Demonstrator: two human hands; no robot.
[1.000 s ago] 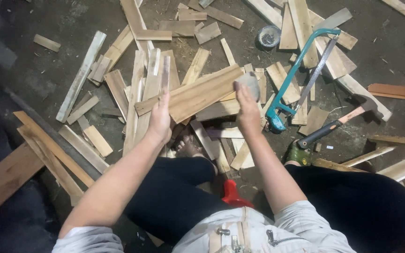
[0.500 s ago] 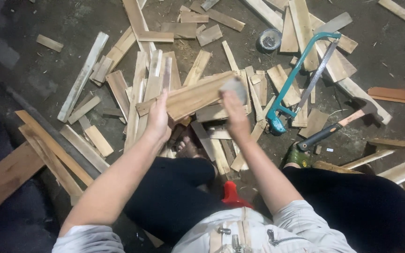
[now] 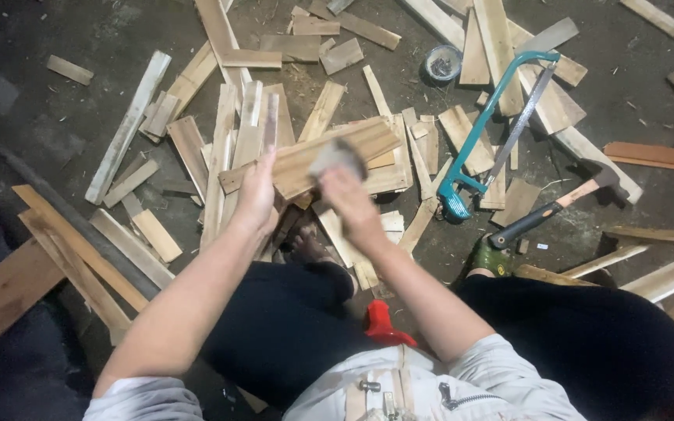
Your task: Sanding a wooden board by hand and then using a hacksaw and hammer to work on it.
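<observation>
My left hand [image 3: 257, 199] grips the left end of a short wooden plank [image 3: 306, 156], holding it up flat and slanting above my knees. My right hand [image 3: 346, 195] presses a small grey sanding block [image 3: 337, 156] against the middle of that plank's face. The plank's right end [image 3: 380, 136] sticks out free past the block. My bare foot [image 3: 306, 245] shows on the floor just below the hands.
Several wood offcuts and slats litter the dark floor [image 3: 79, 117]. A teal-framed hacksaw [image 3: 493, 129] lies right of the hands, a hammer [image 3: 559, 204] beyond it, a tape roll [image 3: 441, 62] further up. Long planks [image 3: 48, 242] lean at left. A red object [image 3: 380, 321] sits between my legs.
My right hand with the grey block has slid leftward along the plank, from its right end to its middle. The left hand keeps its hold.
</observation>
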